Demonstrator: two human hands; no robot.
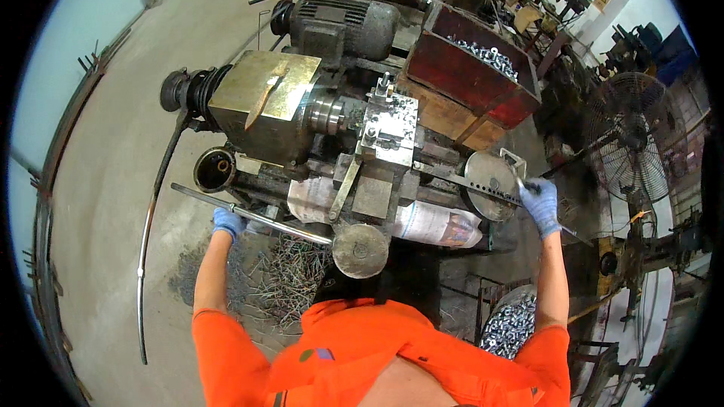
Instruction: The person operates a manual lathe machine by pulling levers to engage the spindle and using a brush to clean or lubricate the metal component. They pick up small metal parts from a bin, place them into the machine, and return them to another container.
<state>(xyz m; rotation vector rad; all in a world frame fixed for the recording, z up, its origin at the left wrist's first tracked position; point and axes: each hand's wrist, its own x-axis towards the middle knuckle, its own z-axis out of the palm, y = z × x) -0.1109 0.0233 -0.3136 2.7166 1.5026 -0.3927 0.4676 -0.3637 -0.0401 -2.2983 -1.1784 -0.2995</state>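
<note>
I stand over a small metal lathe (317, 117). My left hand (228, 221), in a blue glove, grips a long steel lever bar (249, 213) that ends in a round metal disc (360, 250) at the machine's front. My right hand (541, 203), also gloved in blue, is closed around a thin rod handle (483, 188) lying across a round perforated wheel (490, 181) at the lathe's right end. Between my hands sits the tool slide (388, 128), next to the chuck (326, 113).
A red bin (467, 75) of shiny nuts stands behind the lathe, a motor (343, 26) beyond it. A pan of nuts (513, 324) sits by my right side. Metal swarf (286, 279) litters the floor. A standing fan (633, 147) is on the right.
</note>
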